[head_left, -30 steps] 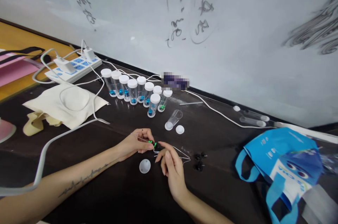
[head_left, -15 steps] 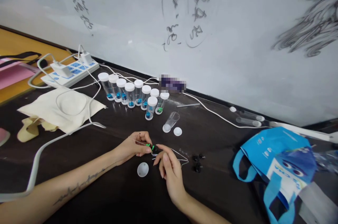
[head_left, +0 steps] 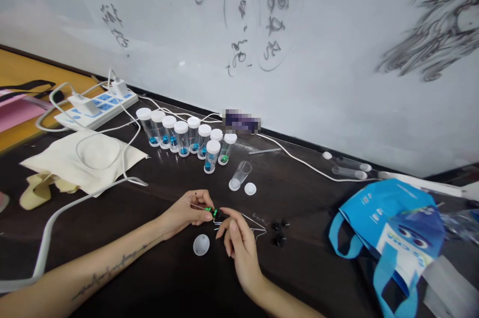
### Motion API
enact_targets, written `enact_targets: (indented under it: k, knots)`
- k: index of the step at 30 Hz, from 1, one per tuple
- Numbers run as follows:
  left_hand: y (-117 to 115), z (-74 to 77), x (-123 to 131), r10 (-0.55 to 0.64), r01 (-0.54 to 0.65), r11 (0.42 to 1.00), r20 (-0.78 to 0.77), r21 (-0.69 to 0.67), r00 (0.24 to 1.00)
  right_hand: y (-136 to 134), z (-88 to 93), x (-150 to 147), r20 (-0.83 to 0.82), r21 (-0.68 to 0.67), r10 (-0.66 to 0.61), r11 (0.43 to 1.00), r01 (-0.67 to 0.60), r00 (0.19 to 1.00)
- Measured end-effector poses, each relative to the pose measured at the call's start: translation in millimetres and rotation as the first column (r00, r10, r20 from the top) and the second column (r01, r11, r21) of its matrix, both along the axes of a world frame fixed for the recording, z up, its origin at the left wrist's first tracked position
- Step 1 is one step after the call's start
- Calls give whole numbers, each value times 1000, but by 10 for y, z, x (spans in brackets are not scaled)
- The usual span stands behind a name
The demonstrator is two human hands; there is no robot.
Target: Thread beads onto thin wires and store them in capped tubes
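Observation:
My left hand (head_left: 192,209) pinches a small green and black part (head_left: 215,213) between thumb and fingers. A thin pale strand runs from the part back over that hand. My right hand (head_left: 239,238) is just to the right, its index finger stretched toward the part's black end and its fingers apart; whether the fingertip touches cannot be made out. Thin white bent strands (head_left: 258,223) lie behind the right hand. Below the left hand sits a small round white cap (head_left: 201,244). Several small black parts (head_left: 279,233) lie to the right.
Several clear tubes with white lids (head_left: 181,138) stand at the back, blue pieces in most, green in one. An uncapped tube (head_left: 241,175) lies near a loose lid (head_left: 250,188). A blue bag (head_left: 377,208) is at right; a cloth pouch (head_left: 60,158), cable and power strip (head_left: 99,111) at left.
The view has shifted slightly, so the table and whiteboard sit a little lower and further left in the picture. Both hands keep nearly the same pose around the green and black part.

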State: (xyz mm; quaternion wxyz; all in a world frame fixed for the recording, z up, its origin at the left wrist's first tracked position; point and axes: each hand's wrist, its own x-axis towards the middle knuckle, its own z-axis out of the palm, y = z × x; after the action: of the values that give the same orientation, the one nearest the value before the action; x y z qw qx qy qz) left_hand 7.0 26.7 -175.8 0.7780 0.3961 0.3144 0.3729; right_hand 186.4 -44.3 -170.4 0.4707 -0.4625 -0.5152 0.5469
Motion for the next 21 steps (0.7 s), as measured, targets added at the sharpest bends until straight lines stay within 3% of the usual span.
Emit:
enact_targets:
  k: [21]
  knots:
    - [4,-16,-6,-10,10,1000,2,-1,1000,-2,-4,-4,2,-3,-8,1000,8,1000]
